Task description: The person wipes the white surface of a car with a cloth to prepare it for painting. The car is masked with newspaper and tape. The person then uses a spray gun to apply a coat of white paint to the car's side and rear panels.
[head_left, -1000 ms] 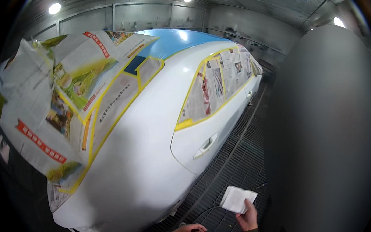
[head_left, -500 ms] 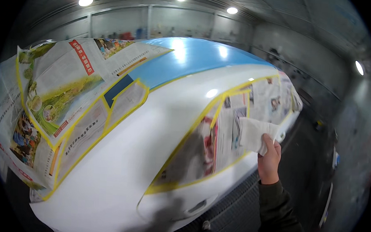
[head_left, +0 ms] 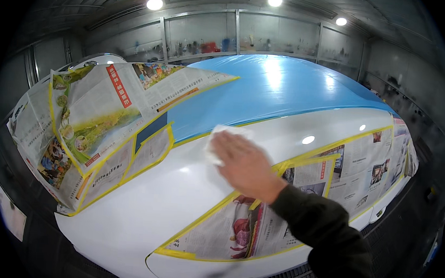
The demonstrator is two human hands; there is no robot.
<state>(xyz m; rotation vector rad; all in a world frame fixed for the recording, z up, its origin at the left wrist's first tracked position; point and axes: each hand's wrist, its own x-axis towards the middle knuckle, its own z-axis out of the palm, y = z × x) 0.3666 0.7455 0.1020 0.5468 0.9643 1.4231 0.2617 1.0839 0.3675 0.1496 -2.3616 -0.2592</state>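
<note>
While the right hand (head_left: 241,163) lies over the white cloth (head_left: 212,153), fingers together and extended, blur hides the thumb — whether it clamps the cloth cannot be told. The cloth appears to rest on the white body panel (head_left: 173,189), near the yellow tape (head_left: 189,138) edging the blue film (head_left: 270,101) on the far side. For an even wipe, apply light, flat pressure, follow the curve, and stop short of the tape — a snagged edge could lift. The left hand is out of view.
</note>
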